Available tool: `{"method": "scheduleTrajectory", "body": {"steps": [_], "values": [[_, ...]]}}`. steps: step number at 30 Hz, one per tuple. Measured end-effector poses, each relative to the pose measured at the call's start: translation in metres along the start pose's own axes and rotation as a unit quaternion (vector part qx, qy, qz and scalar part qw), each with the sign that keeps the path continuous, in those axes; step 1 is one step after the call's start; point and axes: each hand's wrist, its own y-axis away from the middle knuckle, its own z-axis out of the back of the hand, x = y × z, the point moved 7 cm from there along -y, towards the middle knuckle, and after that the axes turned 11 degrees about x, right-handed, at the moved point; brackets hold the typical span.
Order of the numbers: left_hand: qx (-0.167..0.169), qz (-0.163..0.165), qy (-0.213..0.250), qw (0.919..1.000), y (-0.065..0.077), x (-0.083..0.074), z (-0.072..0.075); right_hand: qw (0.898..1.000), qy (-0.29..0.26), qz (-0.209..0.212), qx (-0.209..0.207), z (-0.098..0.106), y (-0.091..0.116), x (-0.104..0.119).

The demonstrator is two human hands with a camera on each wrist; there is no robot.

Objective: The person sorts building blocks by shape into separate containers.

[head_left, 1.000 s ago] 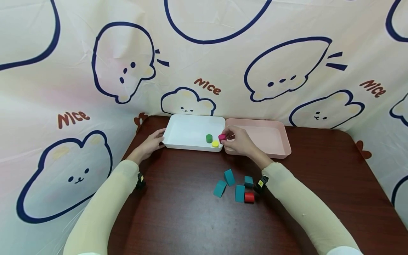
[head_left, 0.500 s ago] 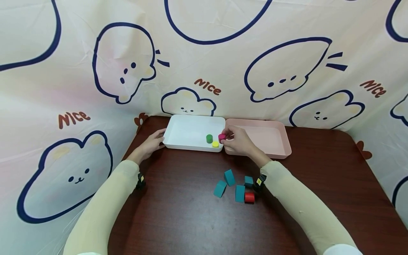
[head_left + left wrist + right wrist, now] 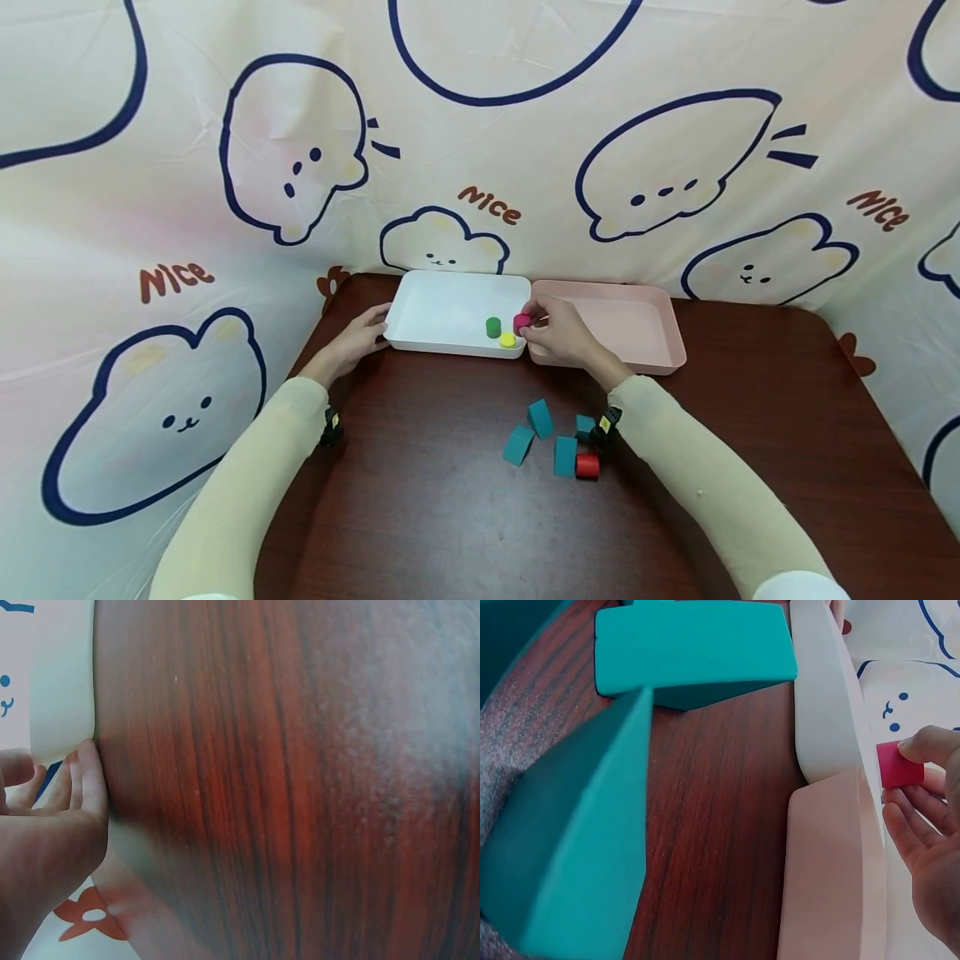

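In the head view, my right hand (image 3: 558,331) pinches a pink cylinder block (image 3: 521,323) above the right end of the white tray (image 3: 442,343). The right wrist view shows this pink block (image 3: 900,764) between thumb and fingers. Inside the tray, a green cylinder (image 3: 492,327) and a yellow cylinder (image 3: 507,340) lie near that same end. My left hand (image 3: 355,340) holds the tray's left edge. Its fingers (image 3: 90,780) meet the tray's side in the left wrist view.
A pink tray (image 3: 667,360) stands against the white one, under my right hand. Nearer on the dark wood table (image 3: 435,500) lie several teal blocks (image 3: 565,456) and a red cylinder (image 3: 587,466). A patterned curtain (image 3: 540,167) hangs behind the table.
My right wrist and forearm have shifted slightly left, while the fingers keep the pink cylinder in the same place. The left hand and the trays have not visibly moved.
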Motion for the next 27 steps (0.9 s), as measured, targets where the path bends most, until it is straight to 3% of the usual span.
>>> {"method": "scheduleTrajectory", "body": {"steps": [11,27], "values": [[-0.001,0.000,0.001,1.0000,-0.001,0.001,0.000,1.000,-0.011,-0.027,-0.004,-0.001,-0.002,-0.007],[-0.002,-0.002,-0.004,1.0000,-0.001,0.001,0.000,1.000,-0.006,-0.027,-0.002,-0.005,-0.003,-0.009]]}}
